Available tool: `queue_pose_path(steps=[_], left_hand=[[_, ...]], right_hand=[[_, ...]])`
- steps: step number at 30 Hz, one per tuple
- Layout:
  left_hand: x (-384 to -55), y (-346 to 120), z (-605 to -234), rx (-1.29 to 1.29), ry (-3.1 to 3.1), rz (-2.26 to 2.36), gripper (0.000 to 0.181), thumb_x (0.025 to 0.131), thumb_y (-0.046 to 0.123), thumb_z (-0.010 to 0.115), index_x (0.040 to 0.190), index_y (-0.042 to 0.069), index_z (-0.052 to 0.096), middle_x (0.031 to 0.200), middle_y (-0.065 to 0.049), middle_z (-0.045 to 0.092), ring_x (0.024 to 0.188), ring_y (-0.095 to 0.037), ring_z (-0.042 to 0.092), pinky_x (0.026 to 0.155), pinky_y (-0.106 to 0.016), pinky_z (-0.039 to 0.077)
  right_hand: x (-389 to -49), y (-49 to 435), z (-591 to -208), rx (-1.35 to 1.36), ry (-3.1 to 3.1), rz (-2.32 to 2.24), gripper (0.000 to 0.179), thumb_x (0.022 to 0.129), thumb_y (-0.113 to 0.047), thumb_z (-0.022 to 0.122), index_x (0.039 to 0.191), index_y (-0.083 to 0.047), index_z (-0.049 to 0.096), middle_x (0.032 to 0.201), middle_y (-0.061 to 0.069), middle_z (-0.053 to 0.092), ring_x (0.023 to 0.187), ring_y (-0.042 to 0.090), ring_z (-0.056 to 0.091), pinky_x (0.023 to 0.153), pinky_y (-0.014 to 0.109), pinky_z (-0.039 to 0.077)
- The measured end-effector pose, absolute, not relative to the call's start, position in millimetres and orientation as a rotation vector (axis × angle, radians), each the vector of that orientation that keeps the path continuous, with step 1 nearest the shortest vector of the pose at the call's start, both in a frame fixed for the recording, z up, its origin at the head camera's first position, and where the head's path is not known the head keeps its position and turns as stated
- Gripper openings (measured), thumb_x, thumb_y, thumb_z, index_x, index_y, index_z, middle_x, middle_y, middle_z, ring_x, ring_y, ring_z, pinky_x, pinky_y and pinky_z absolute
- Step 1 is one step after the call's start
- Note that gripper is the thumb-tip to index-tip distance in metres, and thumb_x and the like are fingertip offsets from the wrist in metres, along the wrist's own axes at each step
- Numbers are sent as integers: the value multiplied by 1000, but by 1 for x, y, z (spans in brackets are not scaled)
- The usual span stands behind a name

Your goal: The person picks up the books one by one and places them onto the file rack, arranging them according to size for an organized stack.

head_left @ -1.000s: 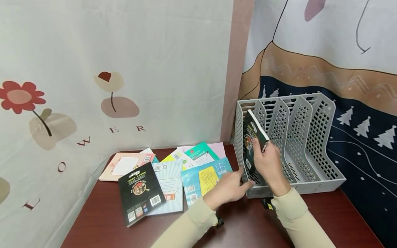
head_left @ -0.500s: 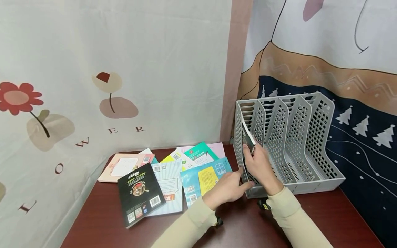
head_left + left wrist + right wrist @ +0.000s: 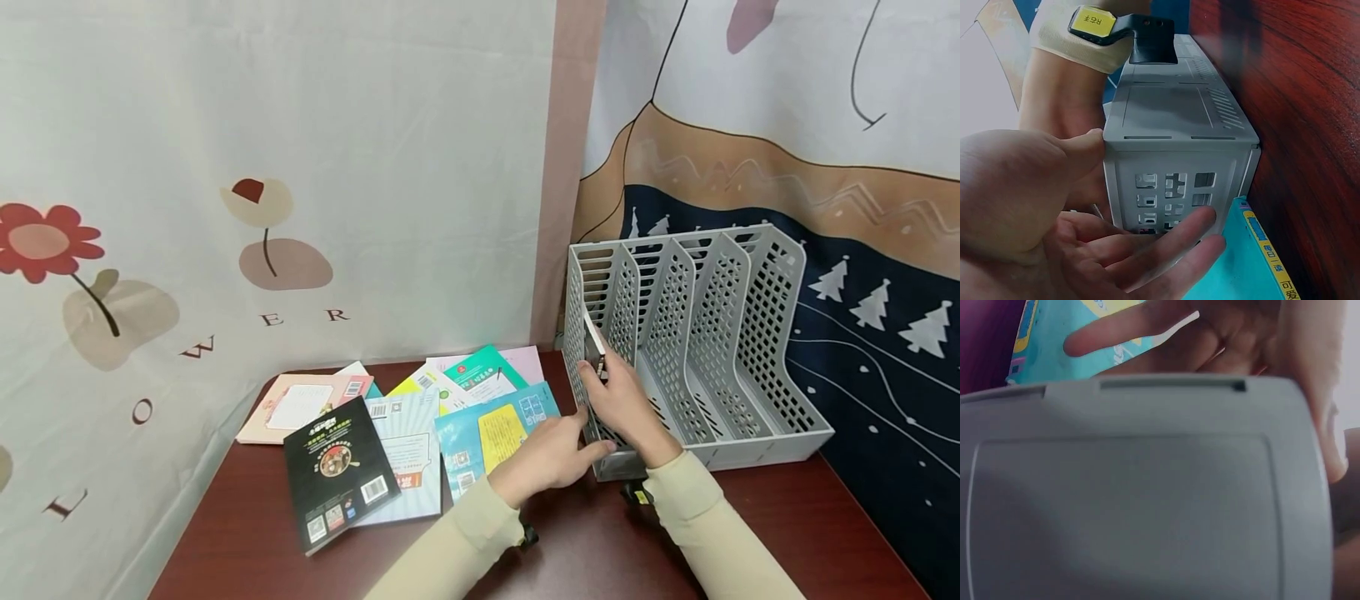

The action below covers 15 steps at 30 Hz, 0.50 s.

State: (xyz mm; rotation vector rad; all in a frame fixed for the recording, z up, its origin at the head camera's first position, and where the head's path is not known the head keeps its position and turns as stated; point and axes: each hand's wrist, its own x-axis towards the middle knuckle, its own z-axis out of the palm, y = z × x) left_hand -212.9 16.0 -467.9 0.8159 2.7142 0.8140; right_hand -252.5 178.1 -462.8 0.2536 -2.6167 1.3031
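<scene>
A grey magazine file rack [image 3: 750,452] with upright perforated dividers stands on the right of the table. My right hand [image 3: 626,408] grips a thin book [image 3: 593,335] by its front edge, inside the leftmost compartment. The book stands upright close against the left side wall; its cover is mostly hidden. My left hand [image 3: 551,454] holds the rack's front left corner. In the left wrist view its thumb lies on the front rim and its fingers [image 3: 1179,240] stretch along the outer side wall [image 3: 1182,164].
Left of the rack lie loose books: a blue one [image 3: 495,437], a black one [image 3: 341,475], a pale blue one [image 3: 408,458], a pink one [image 3: 300,404] and a green one [image 3: 487,372]. Curtains [image 3: 420,167] hang behind the table [image 3: 232,517].
My right hand has moved left and lower with the black book, which now stands deeper in the leftmost compartment near its side wall. My left hand stays on the rack's corner.
</scene>
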Motion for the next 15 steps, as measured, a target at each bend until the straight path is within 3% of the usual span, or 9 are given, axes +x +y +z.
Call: queue_pose_path(steps=[6,10,15], left_hand=[[-211,17,-468,796,2715,806,71,110,55,63,160,5,56,123,-17,81,109,-21,78,88,-34,62],[-211,17,-469,810,2720,808,70,110,54,63,161,6,55,126,-17,81,111,-22,78,89,-34,63],[-211,15,-468,835,2723,810,73,111,54,62,163,5,53,128,-18,80,113,-22,79,91,-35,63]], right_hand=[[-256,179,-465,252,-2765,1351,81,118,-31,50,178,-7,0,175,34,33,159,54,41,126,72,38],[-260,181,-469,269,-2826,1342,82,120,-31,45,175,3,-5,178,36,21,163,55,31,129,73,31],[-263,182,-471,284,-2866,1332,80,121,-32,40,173,6,-7,179,37,16,164,55,27,130,73,28]])
